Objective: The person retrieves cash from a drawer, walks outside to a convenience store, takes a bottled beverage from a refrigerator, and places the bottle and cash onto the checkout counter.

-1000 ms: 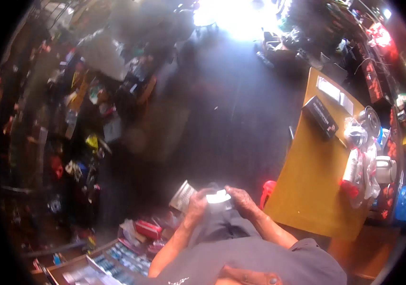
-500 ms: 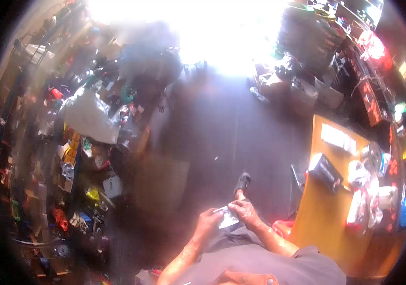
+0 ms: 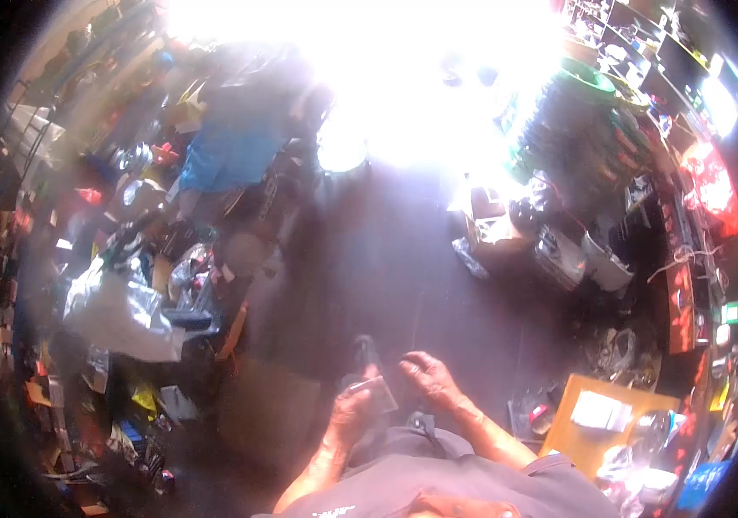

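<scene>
My left hand [image 3: 350,413] is closed on the edge of a small flat rectangular packet [image 3: 382,395], pale and partly see-through. Glare hides any print on it. To the right, my right hand [image 3: 431,380] is apart from the packet, its fingers loosely stretched out and nothing visible in them. Both hands are in front of my body, above the dark floor [image 3: 438,302]. Part of a shoe [image 3: 364,347] shows just beyond the packet.
A wooden table [image 3: 563,419] with a white paper [image 3: 602,410] and plastic-wrapped goods is at the lower right. Crowded shelves line both sides. A white sack [image 3: 127,315] and blue cloth [image 3: 231,160] are on the left. Strong light floods the far doorway.
My right hand has let go of the packet and moved apart from it. My left hand keeps the packet, now tilted. The view has moved forward, and the table sits lower.
</scene>
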